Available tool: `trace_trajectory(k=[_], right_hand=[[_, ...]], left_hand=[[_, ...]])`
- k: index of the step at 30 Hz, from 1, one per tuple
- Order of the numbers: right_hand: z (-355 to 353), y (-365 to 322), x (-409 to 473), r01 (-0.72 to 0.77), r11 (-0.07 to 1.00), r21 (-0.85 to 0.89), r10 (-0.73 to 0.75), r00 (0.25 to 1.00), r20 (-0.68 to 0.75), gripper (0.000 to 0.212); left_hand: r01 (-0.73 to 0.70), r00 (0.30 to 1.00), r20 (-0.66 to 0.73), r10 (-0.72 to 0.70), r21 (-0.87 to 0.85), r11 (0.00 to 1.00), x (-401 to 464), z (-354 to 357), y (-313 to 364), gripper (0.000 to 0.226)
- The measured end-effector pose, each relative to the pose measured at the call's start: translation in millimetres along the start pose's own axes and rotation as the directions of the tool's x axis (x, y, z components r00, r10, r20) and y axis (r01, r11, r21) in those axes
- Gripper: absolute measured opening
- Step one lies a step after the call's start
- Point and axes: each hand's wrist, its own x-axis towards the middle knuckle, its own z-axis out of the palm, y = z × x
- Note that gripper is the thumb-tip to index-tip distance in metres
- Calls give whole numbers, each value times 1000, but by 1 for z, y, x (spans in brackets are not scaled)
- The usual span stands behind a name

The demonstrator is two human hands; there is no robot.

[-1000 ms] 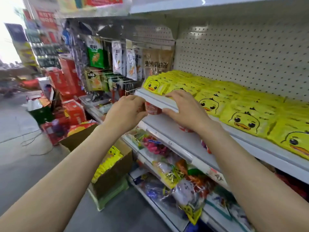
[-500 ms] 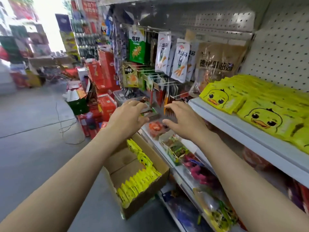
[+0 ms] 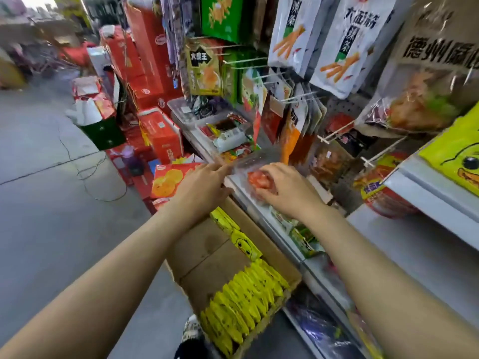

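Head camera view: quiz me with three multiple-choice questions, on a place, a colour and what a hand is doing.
1. Where is the cardboard box?
A. hanging from a hook
B. down by the floor
C. on the top shelf
2. What colour are the bags in it?
A. yellow
B. blue
C. white
3. What is the right hand doing?
A. hanging idle
B. holding a bottle
C. gripping a red packet
Answers: 1 B, it stands down at floor level; 2 A, all show yellow; 3 C, the hand curls over the packet.
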Motion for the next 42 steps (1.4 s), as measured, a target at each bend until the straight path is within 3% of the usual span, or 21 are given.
trace_trajectory(k=[4, 8, 13, 16, 24, 28, 32, 38, 42], right_hand=[[63, 6, 41, -163, 986, 36, 159, 982, 98, 52], [146, 17, 64, -303, 950, 73, 282, 935, 214, 51], [249, 32, 69, -506, 855, 116, 418, 804, 424, 51], [300, 45, 65, -599, 790, 132, 486, 743, 461, 52], [384, 54, 53, -668, 731, 141, 552, 700, 453, 80], [404, 55, 54, -681, 729, 78, 608, 695, 383, 80], [422, 57, 59, -686, 727, 27, 645, 695, 318, 71], [436, 52, 56, -694, 720, -4, 681, 705, 197, 30], [438, 56, 49, -678, 713, 179, 650, 735, 192, 20]], left_hand=[[-33, 984, 172, 42, -56, 998, 50, 63, -59, 36], [-49, 926, 371, 74, -78, 996, 81, 135, -117, 36], [-63, 809, 567, 154, -178, 982, 100, 229, -162, 45], [-68, 760, 622, 190, -215, 974, 109, 279, -178, 48], [-154, 752, 616, 236, -185, 971, 121, 368, -192, 67], [-168, 804, 542, 246, -190, 967, 116, 386, -201, 64], [-216, 844, 450, 291, -211, 953, 114, 395, -205, 62], [-254, 878, 372, 301, -171, 952, 122, 404, -202, 49], [-143, 914, 352, 199, -179, 973, 126, 405, -197, 27]])
